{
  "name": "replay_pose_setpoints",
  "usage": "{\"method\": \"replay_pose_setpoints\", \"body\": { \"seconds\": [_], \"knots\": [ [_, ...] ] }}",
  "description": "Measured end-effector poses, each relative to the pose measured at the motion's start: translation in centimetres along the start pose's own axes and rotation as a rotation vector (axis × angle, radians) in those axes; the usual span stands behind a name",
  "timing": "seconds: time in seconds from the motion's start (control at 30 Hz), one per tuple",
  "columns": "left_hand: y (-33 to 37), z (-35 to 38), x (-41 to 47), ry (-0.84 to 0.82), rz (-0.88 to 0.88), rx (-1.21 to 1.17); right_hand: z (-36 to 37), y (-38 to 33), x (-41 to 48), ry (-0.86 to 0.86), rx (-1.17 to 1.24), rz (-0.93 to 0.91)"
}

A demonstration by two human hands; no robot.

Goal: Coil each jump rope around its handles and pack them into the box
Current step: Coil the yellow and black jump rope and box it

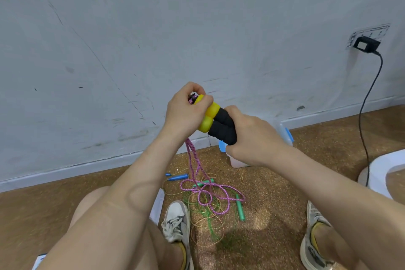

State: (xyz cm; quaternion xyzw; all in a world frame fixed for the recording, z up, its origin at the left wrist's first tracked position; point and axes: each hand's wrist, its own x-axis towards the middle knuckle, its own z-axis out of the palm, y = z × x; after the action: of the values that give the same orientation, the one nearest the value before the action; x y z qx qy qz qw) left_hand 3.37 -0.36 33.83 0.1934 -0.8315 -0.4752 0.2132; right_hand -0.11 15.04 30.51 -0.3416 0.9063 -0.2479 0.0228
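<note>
Two yellow-and-black jump rope handles (215, 123) lie side by side in the air in front of the wall. My right hand (254, 138) grips their black foam ends. My left hand (186, 109) pinches the rope at the yellow tips. The pink braided rope (197, 173) hangs from my left hand to a loose tangle on the floor. A green jump rope (240, 208) and a blue-handled jump rope (177, 177) lie under that tangle. The clear box (285, 133) with blue clips stands by the wall, mostly hidden behind my right hand.
My two shoes (177, 221) stand on the brown floor either side of the ropes. A black cable (368, 103) runs from a wall plug down to a white round object (383, 166) at the right edge. A white sheet (158, 204) lies beside my left knee.
</note>
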Motion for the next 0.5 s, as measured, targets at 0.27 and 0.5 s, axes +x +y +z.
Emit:
{"method": "replay_pose_setpoints", "body": {
  "seconds": [0.27, 0.5],
  "knots": [
    [0.3, -2.6, -0.7, -0.335, 0.178, -0.190, -2.8, 0.7, 0.3, -0.499, 0.793, 0.125],
    [0.2, -1.3, -0.4, -0.087, 0.130, -0.161, -1.7, 0.5, 0.2, -0.604, 0.774, 0.208]
  ]
}}
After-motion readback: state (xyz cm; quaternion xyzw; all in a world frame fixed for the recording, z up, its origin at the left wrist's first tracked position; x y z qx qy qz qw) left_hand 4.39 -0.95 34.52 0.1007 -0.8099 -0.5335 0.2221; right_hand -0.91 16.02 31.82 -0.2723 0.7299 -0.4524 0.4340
